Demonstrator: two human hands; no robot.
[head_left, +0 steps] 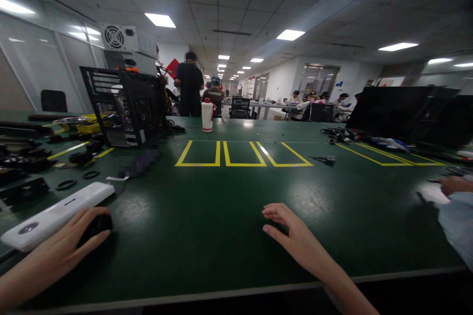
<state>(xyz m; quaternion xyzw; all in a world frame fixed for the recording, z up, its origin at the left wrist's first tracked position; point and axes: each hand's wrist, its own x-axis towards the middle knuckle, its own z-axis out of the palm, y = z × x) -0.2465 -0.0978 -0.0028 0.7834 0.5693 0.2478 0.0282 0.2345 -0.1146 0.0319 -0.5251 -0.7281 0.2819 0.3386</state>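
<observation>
At the lower left, my left hand (72, 238) curls around a black rounded object (95, 229) low over the green table (192, 236). What kind of thing it is, I cannot make out. Right beside that hand lies a long white device (70, 206) with a round lens-like spot at its near end. My right hand (291, 234) is right of the middle, held low over the table with fingers slightly bent and thumb apart. Nothing is in it. Two black rings (66, 185) lie beyond the white device.
An open black computer case (127, 108) stands at the back left, near a white tumbler (207, 117). Yellow tape outlines (244, 165) mark the table. A small tool-like item (327, 159) lies beside them. Another person's hand (456, 185) reaches in at the right. Black parts (22, 157) crowd the left.
</observation>
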